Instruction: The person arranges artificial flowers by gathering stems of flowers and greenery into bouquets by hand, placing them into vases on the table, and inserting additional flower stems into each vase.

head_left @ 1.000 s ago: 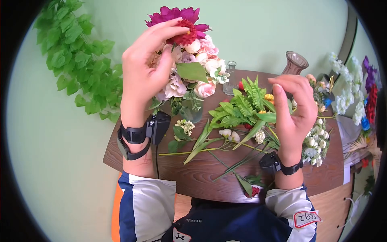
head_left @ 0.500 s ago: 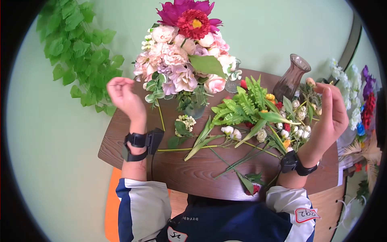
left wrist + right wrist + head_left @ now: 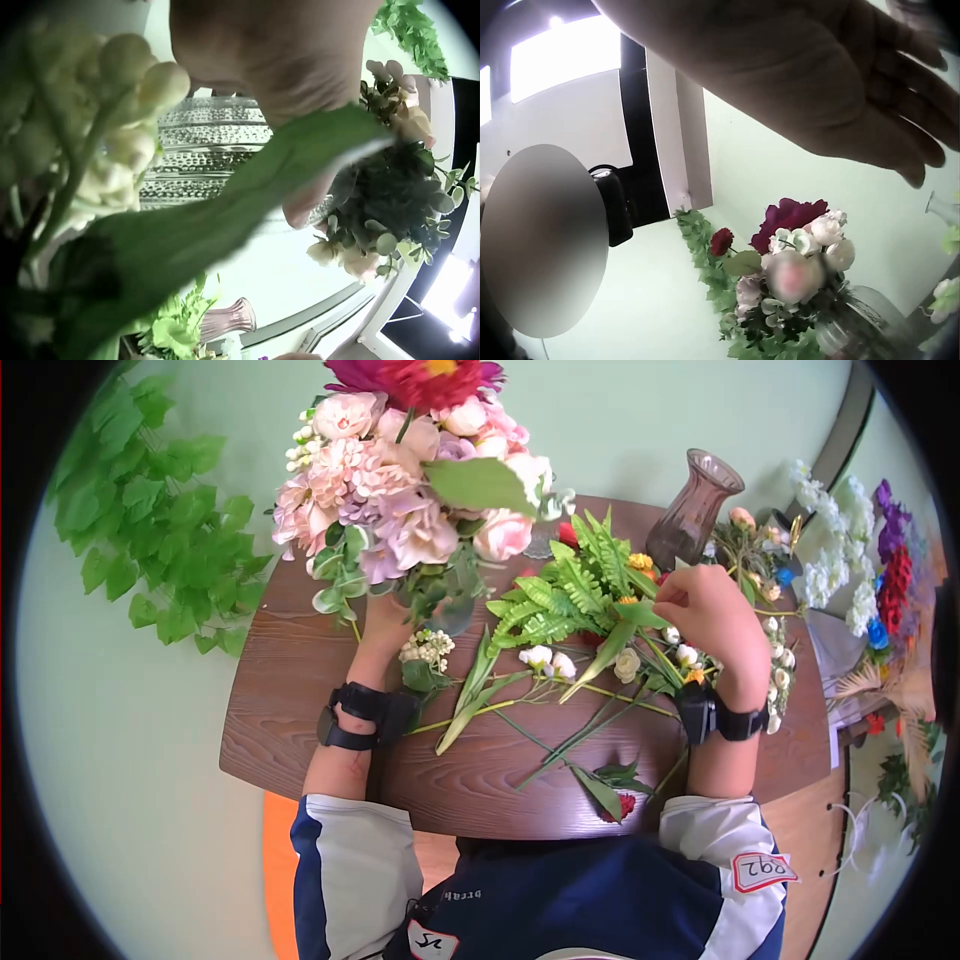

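A glass vase [image 3: 206, 161] with bumpy ridged bands holds a bouquet of pink, white and lilac flowers [image 3: 400, 510]. A large red flower [image 3: 430, 382] tops it, before a magenta one. My left hand [image 3: 388, 625] grips the vase low down, its thumb [image 3: 304, 212] along the glass; the bouquet hides most of its fingers in the head view. A cluster of white berries [image 3: 428, 648] lies beside that wrist. Over the loose stems at the right, my right hand [image 3: 715, 622] hangs with fingers loosely bent and nothing in them. Nearest to it are white flowers and a green fern [image 3: 575, 585].
A purple-tinted glass vase [image 3: 693, 510] stands at the back right of the brown table [image 3: 480, 790]. Loose stems and leaves lie across the middle, with a small red flower [image 3: 618, 808] at the near edge. Green ivy [image 3: 140, 510] hangs on the left wall.
My left hand has come down from the red flower at the bouquet's top to the vase. My right hand swung out rightward, then came back in over the loose flowers.
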{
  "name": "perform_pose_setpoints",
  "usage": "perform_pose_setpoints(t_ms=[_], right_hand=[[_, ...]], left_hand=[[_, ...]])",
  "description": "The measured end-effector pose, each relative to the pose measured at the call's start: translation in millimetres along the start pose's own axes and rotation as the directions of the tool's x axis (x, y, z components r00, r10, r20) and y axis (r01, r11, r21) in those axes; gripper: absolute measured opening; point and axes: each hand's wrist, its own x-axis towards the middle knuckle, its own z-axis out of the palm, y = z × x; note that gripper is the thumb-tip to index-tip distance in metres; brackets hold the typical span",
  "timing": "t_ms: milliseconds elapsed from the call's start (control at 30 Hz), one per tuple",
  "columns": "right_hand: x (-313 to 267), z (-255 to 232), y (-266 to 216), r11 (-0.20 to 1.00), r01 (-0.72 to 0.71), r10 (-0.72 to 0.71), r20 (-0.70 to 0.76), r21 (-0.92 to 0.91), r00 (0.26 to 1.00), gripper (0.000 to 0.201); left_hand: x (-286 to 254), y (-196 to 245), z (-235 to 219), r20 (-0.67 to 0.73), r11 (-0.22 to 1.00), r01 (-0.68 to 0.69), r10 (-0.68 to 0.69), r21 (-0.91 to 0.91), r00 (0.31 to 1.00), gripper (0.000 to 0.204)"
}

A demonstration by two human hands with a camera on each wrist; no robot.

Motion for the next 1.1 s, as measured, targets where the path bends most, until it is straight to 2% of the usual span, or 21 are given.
perform_pose_setpoints(t_ms=[33,67,100,167,233,267,300,333,367,400,433,467,533,567,633,700,767,867,933,1033,1100], right_hand=[[6.2,1.6,5.0,1.000,-0.006,0.006,0.004,0.000,1.000,0.013],[12.7,7.6,14.0,0.998,-0.052,0.055,0.071,-0.042,0.996,0.013],[19.6,14.4,23.9,0.991,-0.098,0.109,0.133,-0.090,0.985,0.014],[34.0,34.6,51.5,0.985,-0.081,0.088,0.040,-0.155,0.995,0.012],[47.4,46.6,83.5,0.975,-0.094,0.097,0.005,-0.202,0.995,0.013],[52.2,47.7,96.3,0.980,-0.121,0.114,-0.055,-0.155,0.992,0.014],[51.3,43.1,88.5,0.984,-0.144,0.131,-0.116,-0.107,0.984,0.015],[47.4,32.2,83.1,0.956,-0.286,0.291,-0.084,0.065,0.953,0.017],[48.7,35.5,92.0,0.955,-0.289,0.294,-0.083,0.064,0.952,0.017],[52.8,42.3,108.5,0.969,-0.239,0.248,-0.185,0.069,0.951,0.018],[57.2,49.7,125.2,0.980,-0.189,0.201,-0.284,0.070,0.938,0.019],[59.3,53.0,129.0,0.961,-0.276,0.274,-0.237,0.025,0.932,0.024],[60.0,63.2,136.5,0.955,-0.296,0.290,-0.172,-0.007,0.942,0.026],[60.3,64.7,135.5,0.952,-0.302,0.296,-0.109,-0.045,0.949,0.028],[59.5,63.7,135.5,0.956,-0.284,0.273,-0.128,-0.074,0.953,0.028],[58.7,57.5,132.8,0.955,-0.261,0.255,-0.059,-0.138,0.965,0.023],[58.5,52.1,130.3,0.957,-0.268,0.267,-0.019,-0.116,0.963,0.018],[55.1,47.3,123.4,0.946,-0.278,0.282,-0.002,-0.164,0.960,0.027],[47.3,46.3,116.6,0.955,-0.202,0.235,0.140,-0.216,0.962,0.039],[51.4,50.9,103.4,0.933,-0.201,0.272,0.219,-0.298,0.937,0.040],[50.4,53.5,100.1,0.921,-0.203,0.277,0.192,-0.331,0.942,0.036]], left_hand=[[-0.6,-11.6,1.3,0.005,1.000,0.004,-0.004,-0.003,1.000,0.069],[-0.7,-32.0,2.8,-0.077,0.993,0.030,-0.021,0.116,0.997,0.076],[2.4,-19.2,9.3,-0.159,0.972,0.060,-0.024,0.226,0.987,0.083],[-5.5,1.7,20.6,-0.163,0.981,0.013,0.020,0.195,0.986,0.090],[-8.0,4.7,18.3,-0.145,0.998,0.041,-0.047,-0.044,0.988,0.078],[-9.1,3.4,11.1,-0.135,0.987,0.058,-0.079,-0.152,0.988,0.072],[-10.1,-5.3,6.1,-0.134,0.987,0.059,-0.079,-0.149,0.988,0.072],[-11.7,-20.0,3.8,-0.125,0.985,0.009,-0.031,-0.172,0.992,0.083],[-13.4,-28.4,2.7,-0.116,0.980,-0.038,0.015,-0.197,0.993,0.094],[-14.6,-27.9,2.5,-0.113,0.979,-0.034,0.012,-0.202,0.993,0.094],[-16.2,-27.2,2.9,-0.108,0.965,0.041,-0.071,-0.258,0.992,0.091],[-17.6,-27.0,2.5,-0.095,0.944,0.117,-0.153,-0.309,0.984,0.088],[-17.9,-39.5,0.3,-0.067,0.932,0.150,-0.181,-0.330,0.981,0.084],[-16.1,-42.8,0.3,-0.050,0.919,0.175,-0.206,-0.352,0.977,0.080],[-17.5,-50.1,0.4,-0.002,0.916,0.223,-0.238,-0.333,0.971,0.080],[-17.6,-40.9,1.3,0.022,0.905,0.256,-0.264,-0.341,0.964,0.077],[-17.9,-36.6,1.9,0.033,0.904,0.255,-0.260,-0.344,0.965,0.076],[-17.5,-37.4,3.4,0.027,0.900,0.250,-0.258,-0.356,0.966,0.074],[-18.3,-37.3,2.6,0.012,0.896,0.254,-0.268,-0.365,0.963,0.074],[-19.6,-34.2,4.0,0.017,0.901,0.251,-0.262,-0.355,0.965,0.076],[-19.4,-39.0,3.5,-0.003,0.899,0.253,-0.273,-0.358,0.962,0.077]])
